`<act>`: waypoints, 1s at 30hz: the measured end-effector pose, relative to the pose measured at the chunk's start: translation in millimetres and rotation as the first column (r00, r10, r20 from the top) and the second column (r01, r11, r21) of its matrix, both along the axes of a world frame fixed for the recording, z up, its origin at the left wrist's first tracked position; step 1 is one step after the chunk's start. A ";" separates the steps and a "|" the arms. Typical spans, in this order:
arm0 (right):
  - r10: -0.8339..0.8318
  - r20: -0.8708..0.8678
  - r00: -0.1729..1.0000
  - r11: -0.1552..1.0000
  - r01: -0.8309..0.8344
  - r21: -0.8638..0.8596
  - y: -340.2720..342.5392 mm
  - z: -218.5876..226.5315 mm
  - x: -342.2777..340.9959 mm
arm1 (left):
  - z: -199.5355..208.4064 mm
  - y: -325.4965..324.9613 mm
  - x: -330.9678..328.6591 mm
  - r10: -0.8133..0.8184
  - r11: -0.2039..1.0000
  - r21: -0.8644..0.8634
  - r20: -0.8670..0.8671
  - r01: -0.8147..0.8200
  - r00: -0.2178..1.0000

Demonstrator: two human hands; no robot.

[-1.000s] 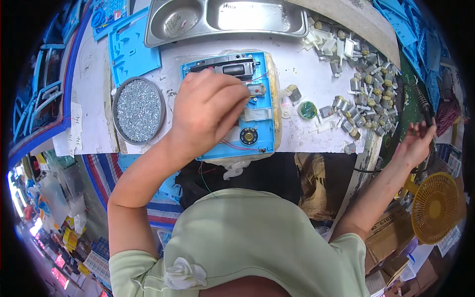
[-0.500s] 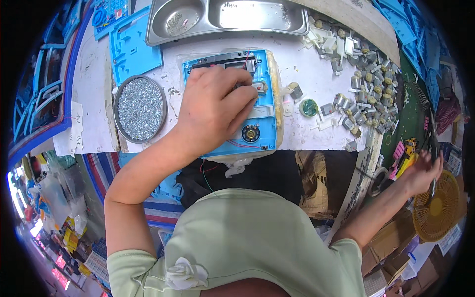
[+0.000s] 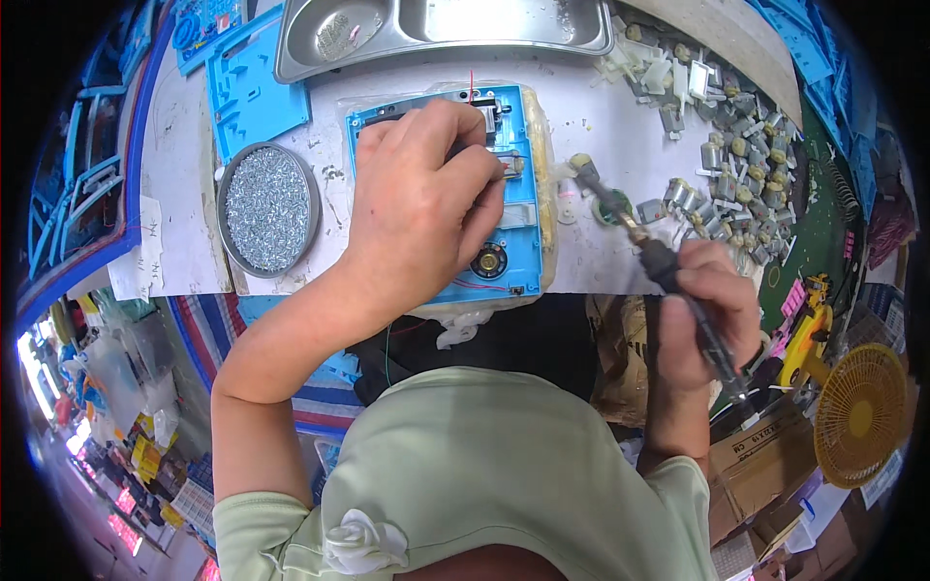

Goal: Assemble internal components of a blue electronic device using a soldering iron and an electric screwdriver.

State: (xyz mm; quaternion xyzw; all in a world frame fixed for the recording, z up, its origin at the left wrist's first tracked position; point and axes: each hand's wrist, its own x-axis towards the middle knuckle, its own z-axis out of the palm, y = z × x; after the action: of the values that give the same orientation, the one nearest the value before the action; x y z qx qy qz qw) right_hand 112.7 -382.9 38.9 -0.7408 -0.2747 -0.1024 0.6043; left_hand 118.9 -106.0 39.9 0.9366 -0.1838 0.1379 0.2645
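A light-blue plastic housing [image 3: 528, 249] lies on the bench before me. My left hand [image 3: 412, 198] rests over its left part, thumb and fingers drawn together beside a small metal-and-white part [image 3: 511, 165]; what they pinch is hidden. Thin red wires and a round black speaker [image 3: 489, 260] show in the housing. My right hand [image 3: 717, 310] is closed round the black handle of a soldering iron [image 3: 668, 269]. Its brass-coloured shaft points up-left, toward the small round green tin [image 3: 610, 207], right of the housing and apart from it.
A round dish of small screws [image 3: 269, 208] stands on the left, with a blue panel [image 3: 254, 102] behind it. A steel tray [image 3: 446, 56] is at the back. Several small motors [image 3: 722, 160] are heaped on the right. A yellow-brown basket [image 3: 860, 416] is at lower right.
My right hand has come in from the far right to the bench's front edge, now with the soldering iron in it. My left hand stays over the housing, almost unmoved.
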 end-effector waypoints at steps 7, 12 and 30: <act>0.055 0.011 0.998 0.997 -0.054 -0.058 19.4 -6.2 0.7 | -0.1 0.4 1.7 -0.007 1.000 0.006 0.005 0.007 1.000; 0.047 0.015 0.999 0.998 -0.046 -0.045 24.4 -9.6 1.8 | -1.4 1.0 1.2 -0.004 1.000 0.007 0.007 0.004 1.000; 0.091 0.115 0.989 0.988 -0.075 -0.138 29.3 -3.9 7.6 | -5.2 -1.3 1.0 0.007 1.000 0.006 0.060 -0.008 0.998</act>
State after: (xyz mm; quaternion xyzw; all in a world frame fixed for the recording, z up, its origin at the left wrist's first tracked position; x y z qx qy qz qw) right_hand 120.3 -353.5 35.0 -0.7598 -0.3479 -0.1033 0.5395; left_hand 119.9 -107.3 34.8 0.9335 -0.1885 0.1663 0.2555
